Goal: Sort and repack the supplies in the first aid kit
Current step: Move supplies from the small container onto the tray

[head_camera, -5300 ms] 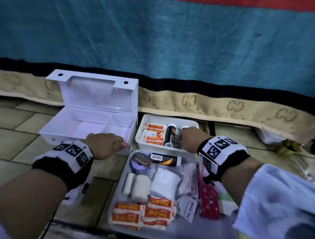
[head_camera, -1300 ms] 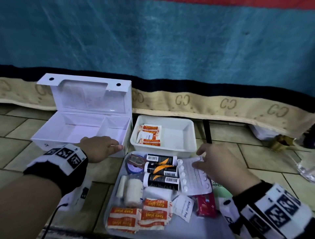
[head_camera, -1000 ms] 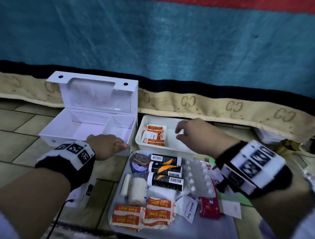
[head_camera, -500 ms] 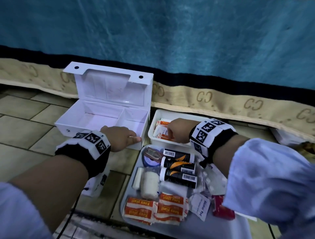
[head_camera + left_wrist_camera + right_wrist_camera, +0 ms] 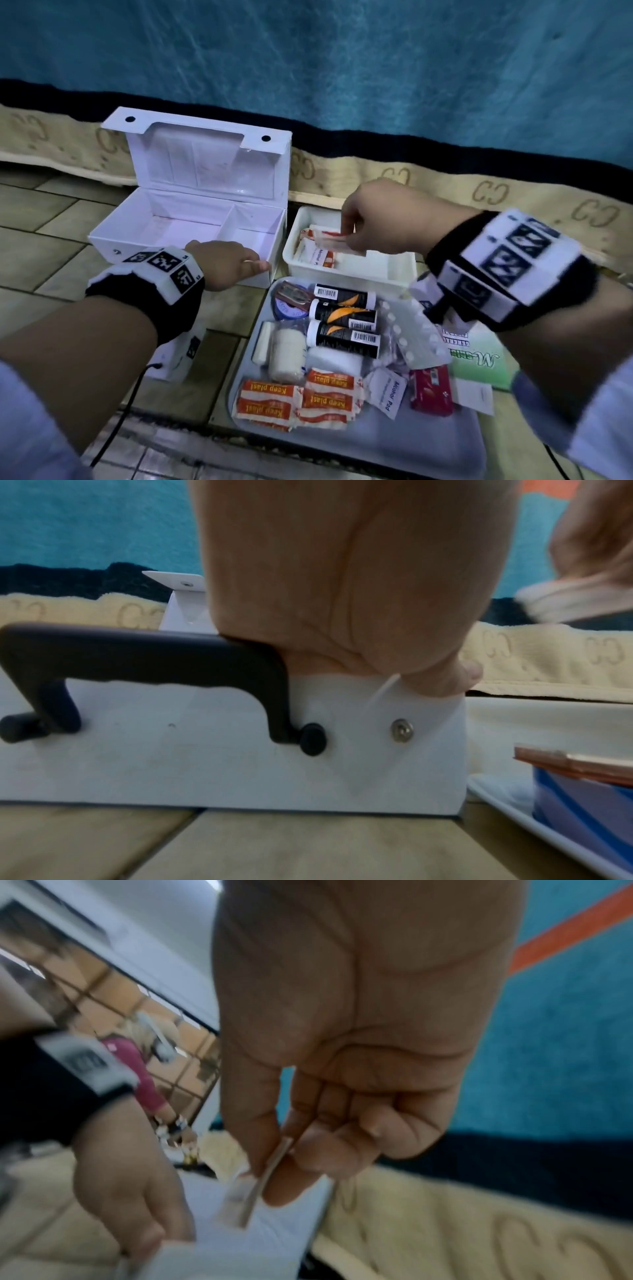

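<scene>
The white first aid box point(image 5: 161, 240) stands open on the floor, both compartments bare. My left hand point(image 5: 253, 265) holds its front right rim; in the left wrist view the thumb point(image 5: 441, 680) presses the front wall beside the black handle point(image 5: 137, 653). My right hand point(image 5: 347, 236) pinches a thin stack of plaster packets point(image 5: 337, 241) just above the small white tub point(image 5: 394, 270), where more packets point(image 5: 317, 257) lie. In the right wrist view the packets point(image 5: 257, 1183) sit edge-on between thumb and fingers. The grey tray point(image 5: 411, 445) holds three black tubes point(image 5: 342, 315), bandage rolls point(image 5: 286, 349), plasters point(image 5: 298, 397), a blister pack point(image 5: 414, 335) and a red box point(image 5: 431, 390).
A bed edge with a blue blanket and a beige patterned border point(image 5: 479, 195) runs right behind the box and tub. A white device with a black cable point(image 5: 178, 353) lies on the tiles under my left wrist. A green leaflet point(image 5: 479, 359) sits at the tray's right side.
The tubes and blister pack went from the tub to the tray. My right hand then dipped into the tub and has risen pinching plaster packets. The left hand stayed on the box.
</scene>
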`<state>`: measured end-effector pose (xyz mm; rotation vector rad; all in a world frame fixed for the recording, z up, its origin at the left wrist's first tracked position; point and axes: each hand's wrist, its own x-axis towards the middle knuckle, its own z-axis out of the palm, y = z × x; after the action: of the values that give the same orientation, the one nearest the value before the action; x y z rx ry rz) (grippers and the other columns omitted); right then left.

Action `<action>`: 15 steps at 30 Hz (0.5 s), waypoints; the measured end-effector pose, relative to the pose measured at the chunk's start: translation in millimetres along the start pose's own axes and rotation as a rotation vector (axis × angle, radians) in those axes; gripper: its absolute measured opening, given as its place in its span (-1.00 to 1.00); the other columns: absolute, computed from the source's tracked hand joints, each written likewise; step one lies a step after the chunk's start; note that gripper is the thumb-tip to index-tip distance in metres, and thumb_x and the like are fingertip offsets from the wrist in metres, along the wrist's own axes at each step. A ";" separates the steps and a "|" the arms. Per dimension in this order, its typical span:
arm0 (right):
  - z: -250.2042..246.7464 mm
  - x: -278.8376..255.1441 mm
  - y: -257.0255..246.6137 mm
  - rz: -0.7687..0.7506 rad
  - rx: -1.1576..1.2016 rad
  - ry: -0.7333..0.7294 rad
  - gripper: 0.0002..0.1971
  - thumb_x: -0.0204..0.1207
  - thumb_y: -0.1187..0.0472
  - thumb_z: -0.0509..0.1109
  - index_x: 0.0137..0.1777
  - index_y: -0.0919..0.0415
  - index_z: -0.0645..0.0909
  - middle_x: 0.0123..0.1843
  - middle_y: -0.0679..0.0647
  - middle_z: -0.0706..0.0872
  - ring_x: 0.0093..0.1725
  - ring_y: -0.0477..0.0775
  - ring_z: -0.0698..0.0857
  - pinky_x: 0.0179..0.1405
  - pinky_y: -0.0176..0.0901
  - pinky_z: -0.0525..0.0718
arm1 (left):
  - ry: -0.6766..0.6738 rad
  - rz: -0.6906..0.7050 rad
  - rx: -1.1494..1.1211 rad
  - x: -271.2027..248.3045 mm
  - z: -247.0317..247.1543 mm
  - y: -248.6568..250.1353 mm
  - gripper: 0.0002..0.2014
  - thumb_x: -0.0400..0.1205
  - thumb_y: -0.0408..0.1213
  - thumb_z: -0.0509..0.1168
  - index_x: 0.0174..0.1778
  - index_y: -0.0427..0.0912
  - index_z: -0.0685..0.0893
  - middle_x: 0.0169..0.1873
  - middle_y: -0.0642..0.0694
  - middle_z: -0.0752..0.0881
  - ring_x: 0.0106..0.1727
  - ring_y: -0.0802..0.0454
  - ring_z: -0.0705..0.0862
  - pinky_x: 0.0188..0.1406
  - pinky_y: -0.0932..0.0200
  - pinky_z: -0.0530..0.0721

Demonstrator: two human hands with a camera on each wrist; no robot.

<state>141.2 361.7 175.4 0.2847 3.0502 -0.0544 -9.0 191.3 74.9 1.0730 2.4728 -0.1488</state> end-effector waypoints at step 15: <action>78.6 -108.0 -61.0 -0.176 -0.256 -0.196 -0.78 -0.19 0.27 0.69 -0.58 0.14 0.69 -0.64 0.01 0.62 -0.72 0.01 0.57 -0.65 -0.23 0.65 | 0.001 -0.003 0.009 0.6 0.1 0.2 -0.47 0.65 0.25 -0.19 0.32 0.15 0.52 0.24 0.02 0.57 0.32 -0.06 0.52 0.34 -0.15 0.37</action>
<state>241.5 278.7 107.6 -0.0065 2.8362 0.2781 -9.2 191.8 74.6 1.0732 2.4768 -0.1604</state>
